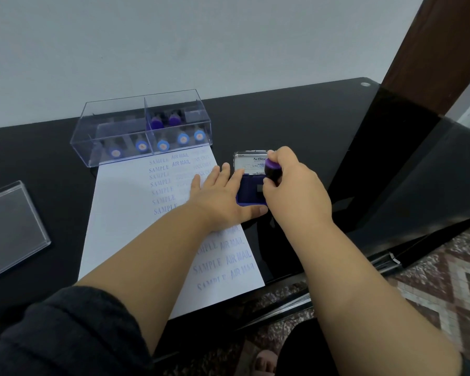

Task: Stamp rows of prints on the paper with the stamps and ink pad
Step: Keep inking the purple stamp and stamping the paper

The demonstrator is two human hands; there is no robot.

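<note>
Your counter (282,118) is black and glossy, smooth enough to mirror the brown wooden post (440,44) at two o'clock. The paper (120,207) is white and matt, with blue ink prints. At eleven o'clock your stamp box (114,123) is clear hard plastic with sharp, shiny edges; its lid (11,226) at nine o'clock is the same clear plastic. The ink pad (251,192) has a dark blue matt inking face, and its open cover (251,162) looks like shiny metal. The stamp (272,169) in your right hand (296,191) has a purple, smooth plastic top. Your left sleeve (65,335) is dark, soft cloth. The floor (445,280) looks like patterned tile.
</note>
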